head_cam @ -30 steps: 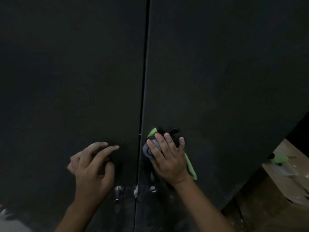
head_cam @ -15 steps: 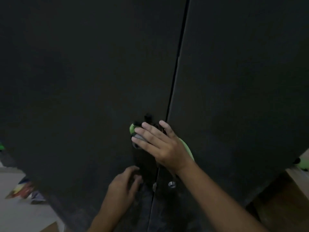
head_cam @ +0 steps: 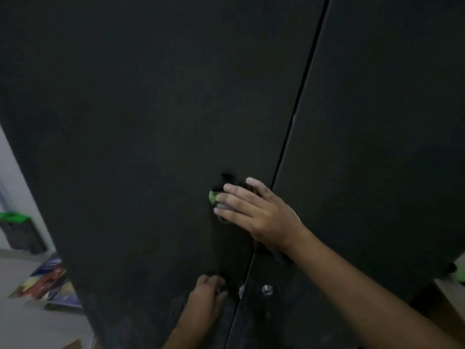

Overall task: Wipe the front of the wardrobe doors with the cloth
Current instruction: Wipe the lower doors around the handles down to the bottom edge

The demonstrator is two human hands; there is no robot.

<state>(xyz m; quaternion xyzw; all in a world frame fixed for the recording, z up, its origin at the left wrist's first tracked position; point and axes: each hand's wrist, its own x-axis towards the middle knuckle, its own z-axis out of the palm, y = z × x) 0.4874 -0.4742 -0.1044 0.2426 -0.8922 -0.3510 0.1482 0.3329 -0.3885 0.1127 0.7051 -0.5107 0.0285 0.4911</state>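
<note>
Two dark wardrobe doors fill the view, the left door (head_cam: 141,137) and the right door (head_cam: 382,137), with a thin seam between them. My right hand (head_cam: 259,212) presses flat, fingers straight, on a green and grey cloth (head_cam: 213,196) against the left door, just left of the seam. Most of the cloth is hidden under the hand. Lower down, my left hand (head_cam: 206,295) curls its fingers round the left door's knob, which it hides. The right door's metal knob (head_cam: 267,289) is bare.
At the lower left, magazines (head_cam: 42,283) lie on the pale floor. A dark bin with a green top (head_cam: 15,230) stands by the wall. A wooden surface (head_cam: 450,301) and a green object (head_cam: 461,275) show at the lower right edge.
My right hand has slid the cloth leftward across the seam from the right door onto the left door. My left hand has dropped down and closed on the left knob.
</note>
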